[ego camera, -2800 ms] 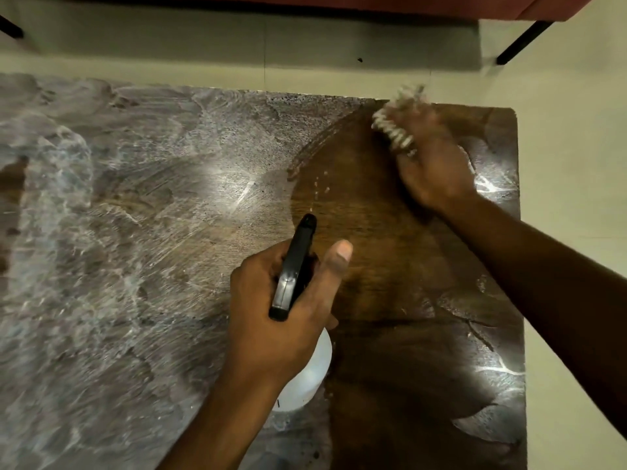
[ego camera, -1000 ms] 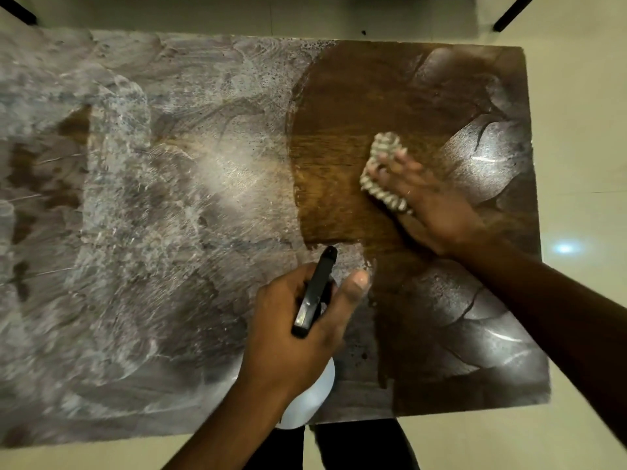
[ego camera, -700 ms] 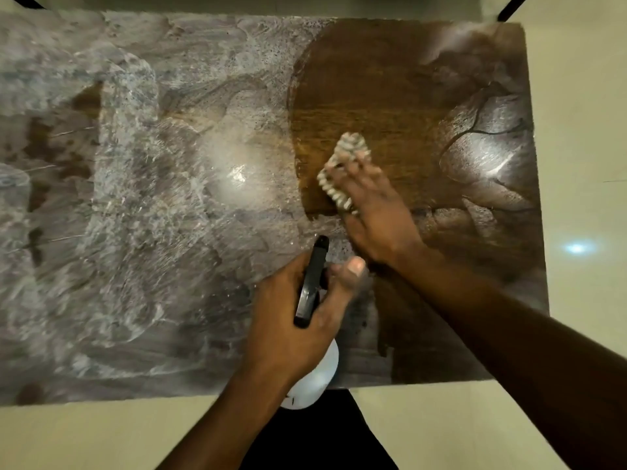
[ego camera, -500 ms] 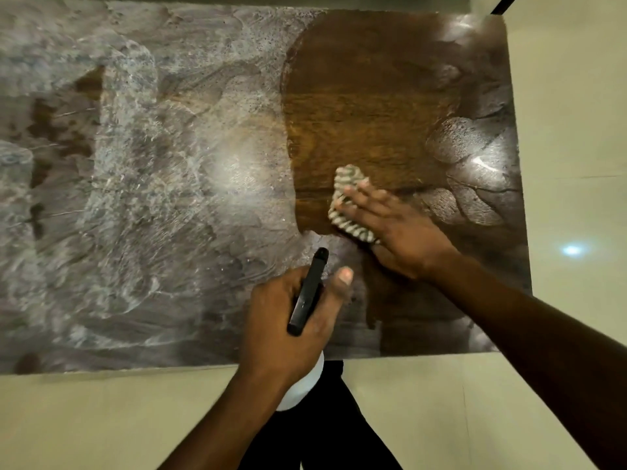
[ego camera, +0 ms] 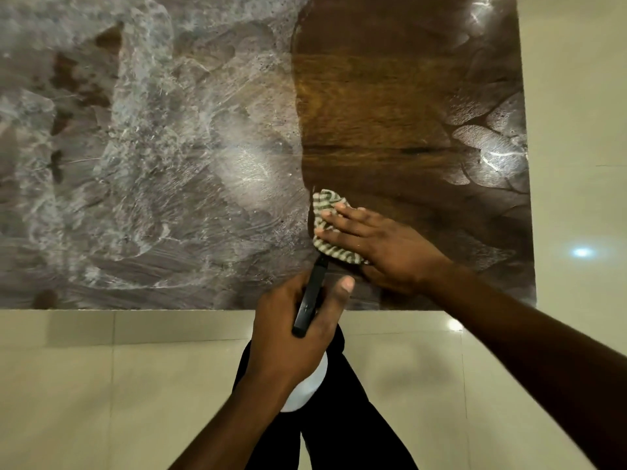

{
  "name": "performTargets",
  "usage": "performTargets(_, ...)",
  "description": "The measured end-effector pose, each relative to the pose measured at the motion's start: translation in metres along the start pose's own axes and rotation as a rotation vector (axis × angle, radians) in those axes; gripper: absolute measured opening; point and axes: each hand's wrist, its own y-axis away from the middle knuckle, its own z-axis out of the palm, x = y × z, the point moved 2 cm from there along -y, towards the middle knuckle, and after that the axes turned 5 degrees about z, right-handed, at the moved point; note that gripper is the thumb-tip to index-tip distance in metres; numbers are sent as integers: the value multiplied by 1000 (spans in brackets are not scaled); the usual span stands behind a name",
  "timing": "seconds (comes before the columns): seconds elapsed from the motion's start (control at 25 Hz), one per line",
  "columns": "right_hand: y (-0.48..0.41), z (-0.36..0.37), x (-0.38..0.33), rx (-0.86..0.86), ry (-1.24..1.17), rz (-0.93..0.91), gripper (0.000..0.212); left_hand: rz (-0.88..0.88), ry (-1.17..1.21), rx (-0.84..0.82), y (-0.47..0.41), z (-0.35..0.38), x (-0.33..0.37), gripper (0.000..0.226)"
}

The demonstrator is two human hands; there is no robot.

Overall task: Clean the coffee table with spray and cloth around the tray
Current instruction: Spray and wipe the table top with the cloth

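The dark wooden coffee table (ego camera: 390,96) fills the upper view. Its left and middle are hazed with whitish film, while a wiped patch on the right shows bare wood. My right hand (ego camera: 383,242) presses a striped cloth (ego camera: 325,225) flat onto the table near the front edge, fingers straight. My left hand (ego camera: 298,330) grips a white spray bottle (ego camera: 305,388) with a black trigger head (ego camera: 310,296), held over the table's front edge just below the cloth. No tray is in view.
Pale tiled floor (ego camera: 101,385) lies in front of the table and along its right side. My dark trouser legs (ego camera: 339,429) stand close to the table's front edge.
My right hand has wiped the cloth from the far right corner toward the front edge, near the spray bottle. The view has tilted down, showing more floor. My left hand kept its grip.
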Motion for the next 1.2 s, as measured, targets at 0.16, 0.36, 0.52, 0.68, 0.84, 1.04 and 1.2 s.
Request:
performTargets(0.16,49,-7,50,327,-222,539,73,-32,-8,-8,8,-5,-7,60)
performTargets(0.36,9,9,-15,510,-442,893,69,-50,5,-68,26,-5,-22,35)
performTargets(0.52,19,58,-99,120,-183,181,74,-39,92,-91,41,-6,-31,28)
performTargets(0.68,81,64,-71,176,-119,170,80,-51,70,-108,54,-16,-40,51)
performTargets(0.84,104,62,-56,579,-352,842,62,-52,95,-160,54,-30,-45,50)
performTargets(1.04,45,79,-140,473,-378,671,70,8,32,-176,55,-36,-51,42)
performTargets(1.2,49,72,-141,193,-244,231,83,2,8,-119,56,-52,-61,50)
